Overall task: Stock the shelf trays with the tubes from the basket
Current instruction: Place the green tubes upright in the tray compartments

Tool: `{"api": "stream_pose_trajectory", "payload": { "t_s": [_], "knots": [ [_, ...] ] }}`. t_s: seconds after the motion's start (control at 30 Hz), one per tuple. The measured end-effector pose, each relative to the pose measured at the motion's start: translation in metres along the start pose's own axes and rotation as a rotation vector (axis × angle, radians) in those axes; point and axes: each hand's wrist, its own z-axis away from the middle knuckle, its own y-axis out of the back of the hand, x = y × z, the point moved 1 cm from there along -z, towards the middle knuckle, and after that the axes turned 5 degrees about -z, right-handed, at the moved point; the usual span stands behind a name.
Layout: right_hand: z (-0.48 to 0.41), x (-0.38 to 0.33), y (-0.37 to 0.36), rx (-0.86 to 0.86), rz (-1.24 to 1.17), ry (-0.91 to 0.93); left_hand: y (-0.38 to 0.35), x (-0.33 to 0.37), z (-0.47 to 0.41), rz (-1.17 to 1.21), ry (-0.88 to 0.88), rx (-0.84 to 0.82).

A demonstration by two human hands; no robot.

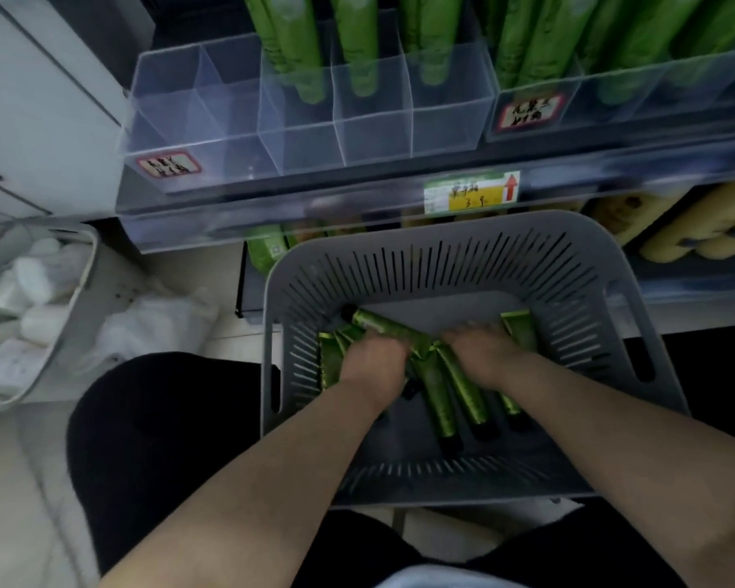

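Green tubes (442,401) lie loose in grey basket (442,227), long axes roughly 11-to-5 o'clock, black caps toward the person. Left hand (374,354) curls over the crimped ends, apparently gripping. Right hand (484,350) lies on the tubes, fingers blurred, grip cannot be told. Both are equally near. Shelf trays (166,99) at 12 o'clock, leftmost compartments without tubes. The lift must clear the basket's far rim.

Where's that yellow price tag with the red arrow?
Head view: the price tag sits right of centre on the shelf rail, above the grey basket's far rim, below the clear trays.
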Motion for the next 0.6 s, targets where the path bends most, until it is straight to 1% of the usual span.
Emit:
{"api": "stream_pose_trajectory", "payload": {
  "t_s": [0.17,0.23,0.37,0.53,0.6],
  "knots": [
    [0.0,0.006,0.009,0.001,0.071,-0.074,-0.007,0.003,-0.013,-0.092,0.017,-0.112],
    [0.005,0.012,0.016,0.027,0.002,-0.085,-0.008,0.005,-0.02,-0.092,0.017,-0.101],
    [0.017,0.016,0.029,0.054,-0.262,-0.115,-0.006,0.013,-0.03,-0.092,0.03,-0.08],
    [0.029,0.012,0.035,0.06,-0.338,-0.118,-0.007,0.029,-0.036,-0.1,0.029,-0.153],
    [0.032,0.012,0.037,0.056,-0.361,-0.107,-0.007,0.031,-0.037,-0.095,0.055,-0.145]
  ]
}}
